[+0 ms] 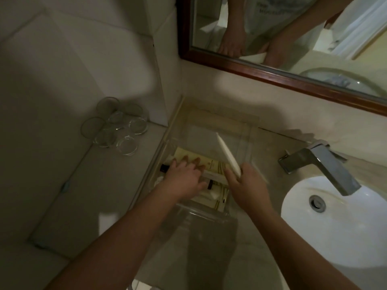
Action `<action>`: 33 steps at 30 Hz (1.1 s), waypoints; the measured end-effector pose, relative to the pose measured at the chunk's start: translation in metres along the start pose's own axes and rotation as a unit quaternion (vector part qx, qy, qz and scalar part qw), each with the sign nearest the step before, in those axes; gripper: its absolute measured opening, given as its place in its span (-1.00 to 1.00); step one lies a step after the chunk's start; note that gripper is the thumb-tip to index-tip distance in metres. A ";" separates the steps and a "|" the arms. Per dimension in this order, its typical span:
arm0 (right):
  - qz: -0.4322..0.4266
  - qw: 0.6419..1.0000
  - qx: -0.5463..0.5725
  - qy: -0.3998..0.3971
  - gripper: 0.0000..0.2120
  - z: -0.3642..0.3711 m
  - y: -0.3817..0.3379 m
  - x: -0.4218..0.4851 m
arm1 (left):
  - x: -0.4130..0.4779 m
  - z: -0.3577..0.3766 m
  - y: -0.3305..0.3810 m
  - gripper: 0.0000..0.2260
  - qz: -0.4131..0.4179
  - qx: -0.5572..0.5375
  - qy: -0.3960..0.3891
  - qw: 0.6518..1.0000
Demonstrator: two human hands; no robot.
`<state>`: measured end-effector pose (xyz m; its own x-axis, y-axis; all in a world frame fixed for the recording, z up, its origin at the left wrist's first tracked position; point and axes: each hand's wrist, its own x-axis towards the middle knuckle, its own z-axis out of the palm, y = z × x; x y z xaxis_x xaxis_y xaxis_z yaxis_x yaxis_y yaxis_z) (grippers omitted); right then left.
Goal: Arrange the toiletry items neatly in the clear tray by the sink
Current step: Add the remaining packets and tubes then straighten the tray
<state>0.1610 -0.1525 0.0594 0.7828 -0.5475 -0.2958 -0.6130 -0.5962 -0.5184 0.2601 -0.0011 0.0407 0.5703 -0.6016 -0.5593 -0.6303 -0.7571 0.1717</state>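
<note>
A long, thin white paper-wrapped toiletry packet (227,154) is gripped at its near end by the right hand (248,186), with the fingers curled round it. Its long axis runs diagonally. The far tip points up and to the left, toward the back wall, and the packet is raised at a slant over the open middle of the clear rectangular plastic tray (249,141). The tray sits on the pale stone counter (270,147), pushed into the corner left of the sink.

The left hand (184,177) lies flat in the near left part of the tray. Its fingers are straight and spread, pressing on a flat cream packet with gold stripes (209,163) that lies crosswise. A small bottle with a dark cap (164,168) pokes out just left of that hand. More cream packets and a white block (212,194) are crowded beneath the wrist at the tray's near end.

A cluster of clear glass tumblers (117,127) stands on the ledge well left of the tray. A chrome faucet (320,164) and a white oval basin (335,227) are to the right, and a mirror in a dark wooden frame (272,72) hangs above.
</note>
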 end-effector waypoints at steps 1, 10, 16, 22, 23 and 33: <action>-0.018 1.000 -0.011 -0.010 -0.71 -0.004 0.001 -0.004 | 0.001 -0.001 0.000 -0.44 -0.008 0.006 0.002 1.000; -0.094 0.989 -0.116 -0.012 -0.87 -0.017 0.019 -0.006 | 0.001 -0.004 0.002 -0.44 -0.054 -0.008 0.027 0.998; -0.154 0.971 -0.179 -0.040 -0.80 -0.016 0.015 0.001 | -0.007 -0.002 -0.002 -0.46 -0.054 -0.055 0.054 0.996; -0.227 0.950 -0.207 -0.047 -0.77 0.009 -0.012 0.021 | -0.025 0.013 -0.013 -0.56 -0.064 -0.097 0.104 0.988; -0.235 0.948 -0.209 -0.046 -0.77 0.013 -0.017 0.025 | -0.028 0.016 -0.014 -0.53 -0.070 -0.095 0.098 0.988; -0.154 0.984 -0.069 0.053 -0.73 0.015 -0.008 0.005 | -0.046 0.017 -0.013 -0.50 -0.108 -0.109 0.176 0.972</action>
<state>0.1714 -0.1417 0.0502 0.9224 -0.3827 -0.0520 -0.3631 -0.8133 -0.4547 0.2330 0.0404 0.0504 0.8462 -0.4428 -0.2964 -0.3708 -0.8888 0.2692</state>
